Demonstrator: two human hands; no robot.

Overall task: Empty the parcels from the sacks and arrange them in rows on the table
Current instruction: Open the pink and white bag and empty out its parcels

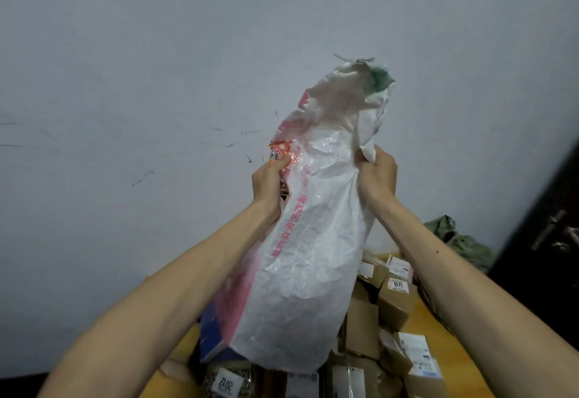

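My left hand (268,179) is gripping the left edge of the sack (313,241), fingers curled into the pink printed fabric. The sack is hanging upright between my two hands, its upper end flopping above them and its lower end reaching down to the pile. My right hand (377,175) is clenching the sack's right edge, a fold bunched in its fingers. Parcels (393,303) are lying heaped on the table (435,321), under and right of the sack.
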